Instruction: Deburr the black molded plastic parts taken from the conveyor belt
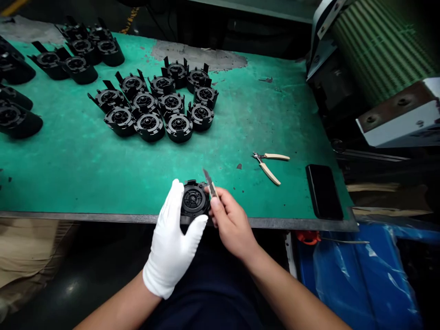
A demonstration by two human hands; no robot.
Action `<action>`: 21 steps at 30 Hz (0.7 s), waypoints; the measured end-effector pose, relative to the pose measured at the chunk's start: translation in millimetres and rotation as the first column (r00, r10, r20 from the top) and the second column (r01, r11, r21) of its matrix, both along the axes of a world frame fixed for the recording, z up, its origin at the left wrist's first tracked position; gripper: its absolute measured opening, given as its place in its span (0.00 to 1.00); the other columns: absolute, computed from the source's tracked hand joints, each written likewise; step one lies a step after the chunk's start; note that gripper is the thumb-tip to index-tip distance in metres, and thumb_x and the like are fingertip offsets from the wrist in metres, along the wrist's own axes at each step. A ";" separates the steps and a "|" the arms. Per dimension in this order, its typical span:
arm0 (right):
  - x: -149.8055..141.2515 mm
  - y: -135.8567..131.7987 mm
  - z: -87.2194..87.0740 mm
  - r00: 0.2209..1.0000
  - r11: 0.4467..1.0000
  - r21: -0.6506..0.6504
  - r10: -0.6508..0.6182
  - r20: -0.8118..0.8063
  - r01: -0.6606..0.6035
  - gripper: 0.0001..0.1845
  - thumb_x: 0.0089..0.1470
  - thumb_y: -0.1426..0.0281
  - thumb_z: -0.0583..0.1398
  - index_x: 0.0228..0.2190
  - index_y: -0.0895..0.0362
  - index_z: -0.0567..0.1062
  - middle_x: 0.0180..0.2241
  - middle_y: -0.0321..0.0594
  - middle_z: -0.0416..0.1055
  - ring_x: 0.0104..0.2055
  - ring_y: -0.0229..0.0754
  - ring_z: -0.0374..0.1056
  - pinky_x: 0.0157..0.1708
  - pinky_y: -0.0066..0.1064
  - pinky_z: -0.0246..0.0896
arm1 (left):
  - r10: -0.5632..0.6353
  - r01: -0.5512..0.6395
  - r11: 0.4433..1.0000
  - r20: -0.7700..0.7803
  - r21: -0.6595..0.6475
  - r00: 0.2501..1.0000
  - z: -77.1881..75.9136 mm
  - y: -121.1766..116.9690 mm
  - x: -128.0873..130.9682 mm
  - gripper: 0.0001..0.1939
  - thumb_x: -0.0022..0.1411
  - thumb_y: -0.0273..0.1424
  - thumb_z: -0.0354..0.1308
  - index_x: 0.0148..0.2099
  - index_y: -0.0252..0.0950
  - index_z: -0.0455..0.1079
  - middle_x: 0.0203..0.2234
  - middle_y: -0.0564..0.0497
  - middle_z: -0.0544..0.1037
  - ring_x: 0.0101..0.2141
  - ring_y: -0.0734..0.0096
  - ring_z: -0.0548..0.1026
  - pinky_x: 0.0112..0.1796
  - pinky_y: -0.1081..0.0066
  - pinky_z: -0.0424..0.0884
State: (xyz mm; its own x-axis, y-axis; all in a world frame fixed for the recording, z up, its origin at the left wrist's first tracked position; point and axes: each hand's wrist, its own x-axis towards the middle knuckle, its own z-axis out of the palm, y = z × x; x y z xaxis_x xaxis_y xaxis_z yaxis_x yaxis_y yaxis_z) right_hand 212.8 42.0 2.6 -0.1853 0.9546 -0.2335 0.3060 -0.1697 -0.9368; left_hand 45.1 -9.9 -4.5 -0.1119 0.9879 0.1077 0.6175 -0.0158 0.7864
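My left hand (173,238), in a white glove, grips a round black plastic part (193,198) at the front edge of the table. Its fingers lie along the part's left side and its thumb is at the near side. My bare right hand (231,220) is closed round a utility knife (210,184), thumb on the handle. The blade points up and away, just beyond the part's right rim. Some of my right fingers are hidden behind the part.
Several similar black parts (149,126) stand grouped on the green tabletop (233,133), with more at the left (20,120). Beige-handled nippers (270,167) lie spread open at the right, near a black phone (324,191). A green ribbed machine (381,50) stands beyond.
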 end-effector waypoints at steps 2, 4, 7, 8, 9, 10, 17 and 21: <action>-1.0 14.5 -1.1 0.998 0.998 0.047 -0.053 0.032 0.052 0.22 0.71 0.58 0.52 0.60 0.53 0.71 0.38 0.38 0.77 0.33 0.38 0.71 0.35 0.29 0.67 | -0.059 0.058 0.998 -0.007 -0.026 0.998 6.8 -13.1 -0.8 0.40 0.69 0.40 0.60 0.75 0.42 0.46 0.71 0.44 0.57 0.69 0.55 0.59 0.68 0.52 0.59; 10.0 29.8 8.5 0.994 0.995 0.095 0.025 0.106 -0.035 0.22 0.71 0.60 0.52 0.60 0.52 0.72 0.38 0.37 0.78 0.36 0.40 0.73 0.38 0.30 0.68 | -0.102 0.101 0.995 -0.026 -0.015 0.994 12.5 -18.2 -4.4 0.41 0.67 0.39 0.61 0.75 0.42 0.47 0.71 0.43 0.57 0.70 0.53 0.58 0.68 0.50 0.58; 35.6 35.4 33.6 0.919 0.942 0.124 0.268 0.289 -0.313 0.20 0.71 0.63 0.53 0.59 0.49 0.74 0.44 0.36 0.80 0.45 0.42 0.76 0.48 0.33 0.70 | -0.119 0.119 0.993 -0.036 0.004 0.992 16.0 -4.7 -12.0 0.49 0.63 0.45 0.66 0.76 0.40 0.43 0.72 0.40 0.53 0.71 0.49 0.54 0.68 0.48 0.57; 42.7 31.8 41.2 0.878 0.917 0.119 0.317 0.359 -0.380 0.20 0.71 0.64 0.53 0.58 0.49 0.75 0.49 0.37 0.80 0.50 0.42 0.76 0.52 0.33 0.69 | -0.141 0.141 0.990 -0.032 -0.003 0.990 15.6 4.3 -14.9 0.53 0.61 0.47 0.67 0.76 0.39 0.41 0.73 0.39 0.51 0.71 0.48 0.53 0.68 0.48 0.57; 48.2 26.5 46.9 0.834 0.898 0.113 0.341 0.433 -0.425 0.20 0.71 0.65 0.53 0.58 0.50 0.75 0.52 0.37 0.79 0.53 0.43 0.75 0.54 0.34 0.69 | -0.179 0.179 0.984 -0.025 -0.014 0.984 14.6 14.3 -18.0 0.55 0.59 0.49 0.68 0.76 0.38 0.40 0.73 0.38 0.51 0.71 0.48 0.53 0.68 0.49 0.57; 51.9 20.3 50.6 0.791 0.885 0.109 0.342 0.508 -0.453 0.20 0.71 0.65 0.53 0.58 0.51 0.75 0.54 0.39 0.78 0.55 0.45 0.75 0.56 0.35 0.69 | -0.228 0.227 0.973 -0.018 -0.032 0.974 13.1 24.4 -21.1 0.56 0.58 0.51 0.68 0.76 0.37 0.41 0.72 0.38 0.52 0.71 0.48 0.54 0.68 0.49 0.58; 51.6 -3.4 44.5 0.577 0.850 0.060 0.303 0.758 -0.524 0.22 0.71 0.67 0.51 0.62 0.54 0.72 0.51 0.46 0.79 0.50 0.50 0.78 0.51 0.41 0.74 | -0.362 0.361 0.929 0.000 -0.082 0.932 7.7 58.5 -31.9 0.48 0.52 0.51 0.72 0.69 0.40 0.59 0.63 0.44 0.70 0.63 0.52 0.69 0.66 0.54 0.64; 48.9 -8.7 47.9 0.605 0.858 0.034 0.333 0.724 -0.513 0.22 0.71 0.67 0.51 0.61 0.56 0.72 0.52 0.46 0.79 0.51 0.50 0.77 0.53 0.42 0.73 | -0.338 0.339 0.938 0.021 -0.070 0.941 9.8 57.1 -29.9 0.49 0.49 0.53 0.73 0.67 0.39 0.62 0.61 0.44 0.73 0.61 0.52 0.72 0.64 0.54 0.66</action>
